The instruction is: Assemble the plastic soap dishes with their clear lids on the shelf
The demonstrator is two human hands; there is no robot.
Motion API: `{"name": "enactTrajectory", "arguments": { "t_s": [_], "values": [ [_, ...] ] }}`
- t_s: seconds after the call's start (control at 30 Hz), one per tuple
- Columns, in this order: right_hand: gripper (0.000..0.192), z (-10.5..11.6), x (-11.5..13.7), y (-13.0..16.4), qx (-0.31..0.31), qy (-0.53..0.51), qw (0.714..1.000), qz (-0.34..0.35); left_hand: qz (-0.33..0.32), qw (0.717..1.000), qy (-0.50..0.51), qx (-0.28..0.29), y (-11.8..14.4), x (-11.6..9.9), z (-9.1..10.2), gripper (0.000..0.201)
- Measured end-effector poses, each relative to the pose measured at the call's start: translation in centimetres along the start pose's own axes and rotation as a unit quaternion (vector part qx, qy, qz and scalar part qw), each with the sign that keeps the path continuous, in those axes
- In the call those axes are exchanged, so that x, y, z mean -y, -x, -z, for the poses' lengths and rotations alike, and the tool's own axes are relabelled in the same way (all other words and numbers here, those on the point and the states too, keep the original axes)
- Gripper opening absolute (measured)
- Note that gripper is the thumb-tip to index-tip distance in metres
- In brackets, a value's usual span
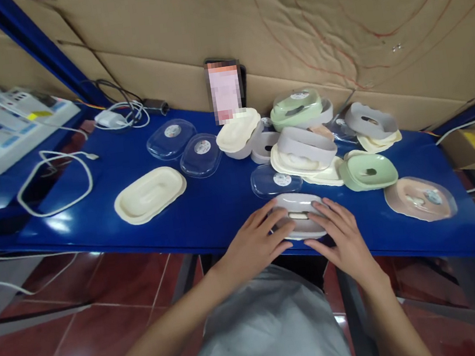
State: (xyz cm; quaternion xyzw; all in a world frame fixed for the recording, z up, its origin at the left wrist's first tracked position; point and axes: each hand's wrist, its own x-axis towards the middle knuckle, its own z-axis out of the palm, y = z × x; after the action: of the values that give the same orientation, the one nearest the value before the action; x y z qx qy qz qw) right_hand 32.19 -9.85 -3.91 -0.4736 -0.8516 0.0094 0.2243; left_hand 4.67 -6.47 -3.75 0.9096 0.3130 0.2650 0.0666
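packing workshop | blue metal bench [206, 206] | cardboard wall [286, 24]

Grey oval dish [299, 215], flat at table's near edge

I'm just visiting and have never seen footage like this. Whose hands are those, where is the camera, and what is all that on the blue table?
There is no machine here: a person wears one camera on the head, looking down at their own bare hands. The left hand and right hand rest on either side of a grey oval dish at the near edge of the blue table. Behind it lie a cream dish, clear lids, a green dish, a pink dish and a heap of similar parts. White cables lie to the left.
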Motion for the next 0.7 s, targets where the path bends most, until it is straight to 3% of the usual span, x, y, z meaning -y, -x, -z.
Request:
{"name": "enactTrajectory", "arguments": {
  "t_s": [0.13, 0.27, 0.43, 0.5, 0.63, 0.7],
  "values": [
    [0.061, -0.2, 0.6, 0.2, 0.029, 0.004, 0.999, 0.016, 0.012, 1.0, -0.009, -0.022, 1.0, -0.1, -0.2, 0.026],
    [0.062, -0.4, 0.9, -0.1, 0.053, -0.014, 0.998, 0.021, 0.014, 1.0, 0.011, -0.025, 1.8, 0.0, 1.0, 0.029],
    [0.06, -0.6, 1.2, -0.5, 0.044, -0.028, 0.999, 0.015, 0.089, 0.991, 0.034, -0.098, 0.1, 2.8, 2.5, 0.026],
    [0.058, -0.7, 1.4, -0.5, 0.022, -0.028, 0.999, 0.01, 0.123, 0.99, 0.023, -0.061, -1.6, 4.8, 2.6, 0.037],
    [0.05, -0.9, 1.2, 0.1, -0.029, -0.045, 0.999, -0.006, 0.098, 0.99, 0.001, 0.098, -4.3, 8.0, 2.4, 0.056],
    [0.044, -1.0, 1.0, 0.5, -0.057, -0.057, 0.996, -0.025, 0.102, 0.988, -0.004, 0.112, -4.1, 8.5, 2.6, 0.052]
  ]
}}
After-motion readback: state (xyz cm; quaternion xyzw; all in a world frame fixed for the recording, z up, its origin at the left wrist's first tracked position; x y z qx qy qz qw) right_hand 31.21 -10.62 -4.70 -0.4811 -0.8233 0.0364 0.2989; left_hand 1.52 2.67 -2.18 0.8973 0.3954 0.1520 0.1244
